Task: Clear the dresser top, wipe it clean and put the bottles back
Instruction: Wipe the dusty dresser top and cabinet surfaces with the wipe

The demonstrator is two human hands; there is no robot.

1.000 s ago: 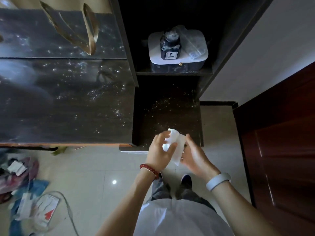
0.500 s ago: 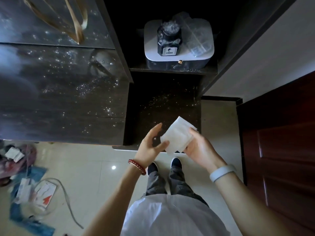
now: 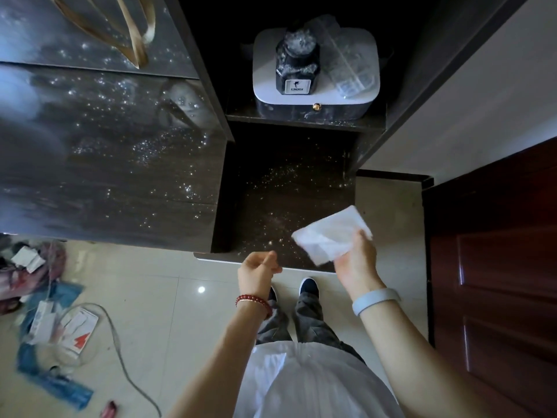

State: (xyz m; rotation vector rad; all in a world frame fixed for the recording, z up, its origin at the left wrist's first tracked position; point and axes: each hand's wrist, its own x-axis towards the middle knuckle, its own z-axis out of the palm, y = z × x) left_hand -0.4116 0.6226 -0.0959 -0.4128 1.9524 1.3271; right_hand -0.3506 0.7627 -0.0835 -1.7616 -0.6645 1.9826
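Head view: the right hand (image 3: pixel 355 260) pinches a white wipe (image 3: pixel 330 233) over the dusty dresser top (image 3: pixel 286 200). The left hand (image 3: pixel 256 270) is loosely curled, empty. At twelve o'clock, the bottle (image 3: pixel 297 67) sits on a box (image 3: pixel 316 95); a big wipe might bump it over.

A bottle (image 3: pixel 297 67) stood on a box (image 3: pixel 316 95) on the far shelf (image 3: pixel 301 120), a plastic packet (image 3: pixel 346 67) lying just right of it. Nearer lay the low dresser top (image 3: pixel 271 206); a wipe (image 3: pixel 331 233) was over its near right corner. Litter (image 3: pixel 51 321) lay on the floor (image 3: pixel 168 312), far left.
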